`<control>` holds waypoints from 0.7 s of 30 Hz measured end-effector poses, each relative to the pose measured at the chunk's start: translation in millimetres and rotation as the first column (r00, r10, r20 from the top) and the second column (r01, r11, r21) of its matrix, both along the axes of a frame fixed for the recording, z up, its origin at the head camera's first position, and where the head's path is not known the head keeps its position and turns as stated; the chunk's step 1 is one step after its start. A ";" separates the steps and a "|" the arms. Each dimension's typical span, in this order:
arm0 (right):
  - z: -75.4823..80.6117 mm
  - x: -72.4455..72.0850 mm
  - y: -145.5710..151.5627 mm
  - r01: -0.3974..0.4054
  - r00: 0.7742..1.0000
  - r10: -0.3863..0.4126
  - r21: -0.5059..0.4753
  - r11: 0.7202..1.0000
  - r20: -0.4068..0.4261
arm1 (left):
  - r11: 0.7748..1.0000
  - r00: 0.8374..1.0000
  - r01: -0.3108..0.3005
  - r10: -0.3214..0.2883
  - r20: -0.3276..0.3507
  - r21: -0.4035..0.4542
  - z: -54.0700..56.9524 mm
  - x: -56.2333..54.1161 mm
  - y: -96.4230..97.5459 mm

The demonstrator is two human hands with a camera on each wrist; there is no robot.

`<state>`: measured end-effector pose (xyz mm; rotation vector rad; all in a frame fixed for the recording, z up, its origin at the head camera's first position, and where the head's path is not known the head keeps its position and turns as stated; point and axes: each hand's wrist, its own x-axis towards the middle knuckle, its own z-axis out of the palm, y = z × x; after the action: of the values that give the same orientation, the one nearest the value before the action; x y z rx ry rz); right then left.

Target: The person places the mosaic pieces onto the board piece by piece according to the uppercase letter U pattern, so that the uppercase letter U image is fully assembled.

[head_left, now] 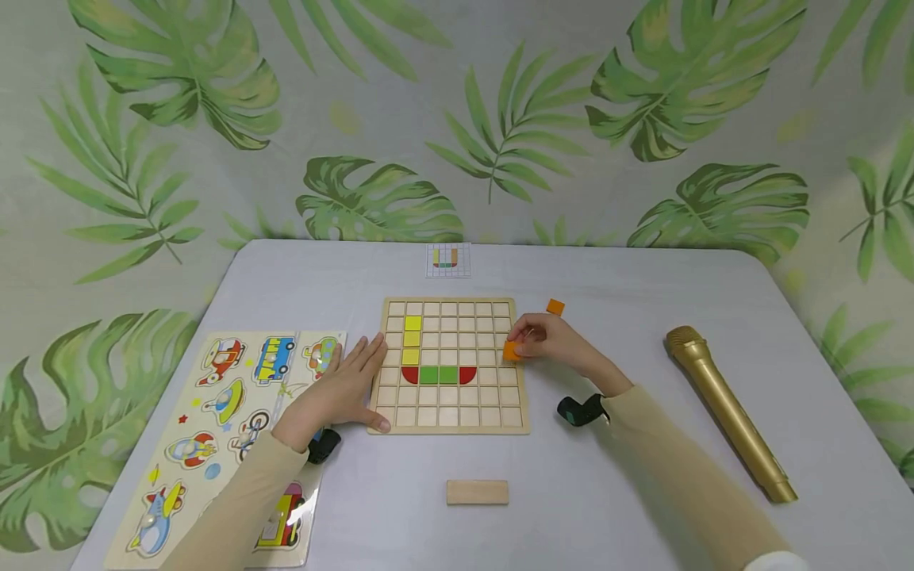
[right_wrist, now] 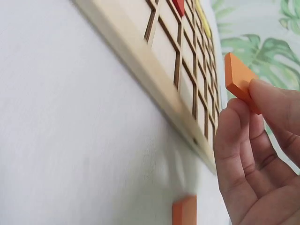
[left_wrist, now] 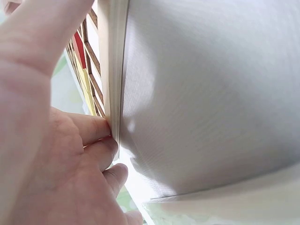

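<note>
My right hand (head_left: 546, 341) pinches an orange square tile (right_wrist: 240, 79) between thumb and fingers, over the right edge of a wooden grid board (head_left: 493, 396). My left hand (head_left: 346, 385) rests along the board's left edge with its fingers spread, fingertips at the rim in the left wrist view. In the grid, yellow tiles (head_left: 412, 339) form a column. Below them runs a row of two green tiles (head_left: 439, 375) between a red rounded piece (head_left: 410, 375) on the left and another red piece (head_left: 467, 375) on the right. A second orange tile (head_left: 555, 307) lies on the table beyond my right hand.
A small pattern card (head_left: 448, 261) lies behind the board. In front of it is a plain wooden block (head_left: 477, 492). A vehicle picture puzzle (head_left: 236, 444) lies at the left, partly under my left arm. At the right lies a gold microphone (head_left: 731, 412).
</note>
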<state>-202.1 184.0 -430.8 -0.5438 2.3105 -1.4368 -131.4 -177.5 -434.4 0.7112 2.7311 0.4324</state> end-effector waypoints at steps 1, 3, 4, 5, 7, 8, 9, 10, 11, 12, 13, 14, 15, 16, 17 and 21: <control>0.3 -0.7 -5.3 -0.006 1.000 0.006 0.003 1.000 -0.010 | 1.000 1.000 -0.001 0.001 0.001 -0.002 -0.1 0.0 0.0; 0.2 -2.4 -15.2 -0.021 0.999 0.022 0.012 1.000 -0.034 | 1.000 1.000 -0.001 0.001 0.002 -0.004 -0.4 -0.1 0.0; 0.0 -3.3 -20.5 -0.028 0.999 0.028 0.015 1.000 -0.043 | 1.000 1.000 -0.001 0.001 0.001 -0.007 -0.6 -0.2 0.0; 0.1 -4.1 -25.7 -0.032 0.998 0.033 0.022 0.999 -0.050 | 1.000 1.000 -0.002 0.002 0.002 -0.008 -0.8 -0.3 -0.1; -0.1 -5.2 -35.8 -0.042 0.997 0.044 0.038 0.998 -0.059 | 1.000 1.000 -0.003 0.003 0.003 -0.009 -1.2 -0.6 -0.2; -0.5 -5.9 -40.6 -0.048 0.997 0.051 0.047 0.998 -0.066 | 1.000 1.000 -0.004 0.004 0.004 -0.008 -1.4 -0.7 -0.2; -1.6 -6.7 -45.1 -0.052 0.996 0.056 0.056 0.997 -0.072 | 1.000 1.000 -0.005 0.005 0.005 -0.007 -1.6 -0.9 -0.2; -2.7 -7.3 -49.2 -0.060 0.995 0.065 0.067 0.996 -0.076 | 1.000 1.000 -0.005 0.005 0.005 -0.008 -1.8 -1.1 -0.2; -3.5 -7.5 -52.9 -0.070 0.994 0.076 0.077 0.995 -0.083 | 1.000 1.000 -0.006 0.006 0.006 -0.008 -2.1 -1.3 -0.2; -4.5 -7.8 -56.3 -0.077 0.992 0.086 0.090 0.993 -0.091 | 1.000 1.000 -0.006 0.006 0.006 -0.008 -2.3 -1.5 -0.2; -6.2 -8.5 -59.3 -0.083 0.990 0.094 0.104 0.991 -0.103 | 1.000 1.000 -0.006 0.006 0.005 -0.009 -2.6 -1.6 -0.2; -7.1 -8.6 -61.9 -0.087 0.989 0.100 0.114 0.990 -0.112 | 1.000 1.000 -0.005 0.005 0.004 -0.010 -2.9 -1.8 -0.1; -8.0 -8.7 -64.2 -0.088 0.987 0.104 0.126 0.988 -0.124 | 1.000 1.000 -0.005 0.005 0.003 -0.010 -3.1 -1.9 -0.1; -8.1 -8.5 -66.1 -0.088 0.986 0.107 0.138 0.987 -0.132 | 1.000 1.000 -0.005 0.005 0.003 -0.011 -3.3 -1.9 -0.1; -8.1 -8.2 -67.6 -0.086 0.984 0.108 0.148 0.985 -0.141 | 1.000 1.000 -0.005 0.005 0.003 -0.011 -3.5 -1.9 -0.2; -7.7 -7.3 -71.1 -0.074 0.981 0.105 0.186 0.980 -0.164 | 1.000 1.000 -0.004 0.004 0.004 -0.006 -3.9 -1.6 -0.6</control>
<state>-209.3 112.8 -438.5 -0.7354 2.4836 -1.1662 -132.9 -178.0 -438.3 0.7025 2.7298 0.4266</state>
